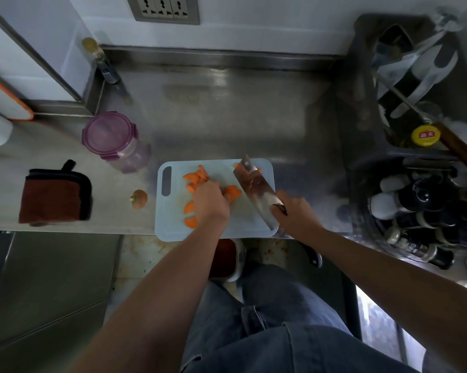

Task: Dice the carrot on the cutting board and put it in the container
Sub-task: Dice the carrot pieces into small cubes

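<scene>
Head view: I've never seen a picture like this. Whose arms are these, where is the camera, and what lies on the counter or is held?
There is no robot here. A person wears a camera on the head, so you look down along their own two arms. A pale cutting board lies on the steel counter, strewn with orange carrot pieces. The left hand curls over some of the pieces to steady them. The right hand grips a cleaver, its blade over the board. Left of the board are a cut-off carrot end, a folded brown cloth and a clear container with its purple lid on. Dark bottles stand at the right.
</scene>
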Demonstrator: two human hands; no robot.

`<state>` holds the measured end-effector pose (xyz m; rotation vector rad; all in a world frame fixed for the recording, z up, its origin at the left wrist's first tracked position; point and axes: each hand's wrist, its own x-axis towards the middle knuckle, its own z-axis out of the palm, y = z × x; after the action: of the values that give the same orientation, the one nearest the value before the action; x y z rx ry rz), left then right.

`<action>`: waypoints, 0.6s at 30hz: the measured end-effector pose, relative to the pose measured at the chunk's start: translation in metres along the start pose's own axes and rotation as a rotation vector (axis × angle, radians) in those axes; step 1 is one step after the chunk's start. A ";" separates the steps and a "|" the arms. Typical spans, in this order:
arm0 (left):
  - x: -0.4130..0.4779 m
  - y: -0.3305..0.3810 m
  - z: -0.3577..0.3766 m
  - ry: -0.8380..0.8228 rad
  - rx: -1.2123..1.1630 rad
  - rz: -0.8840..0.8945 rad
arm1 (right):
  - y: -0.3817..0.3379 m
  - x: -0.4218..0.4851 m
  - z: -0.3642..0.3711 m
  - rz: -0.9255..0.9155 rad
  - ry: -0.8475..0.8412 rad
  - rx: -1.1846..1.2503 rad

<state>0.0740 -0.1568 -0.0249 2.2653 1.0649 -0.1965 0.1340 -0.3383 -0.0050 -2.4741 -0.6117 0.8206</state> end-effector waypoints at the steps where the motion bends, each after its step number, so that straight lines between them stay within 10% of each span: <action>1: 0.000 0.001 0.001 -0.008 0.012 0.003 | 0.000 -0.001 0.000 -0.002 0.001 -0.001; 18: -0.011 0.013 0.025 -0.051 -0.107 -0.180 | -0.018 -0.002 0.013 -0.008 -0.079 -0.118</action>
<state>0.0791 -0.1849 -0.0342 2.0600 1.2228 -0.2634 0.1193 -0.3214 -0.0036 -2.5529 -0.7162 0.9074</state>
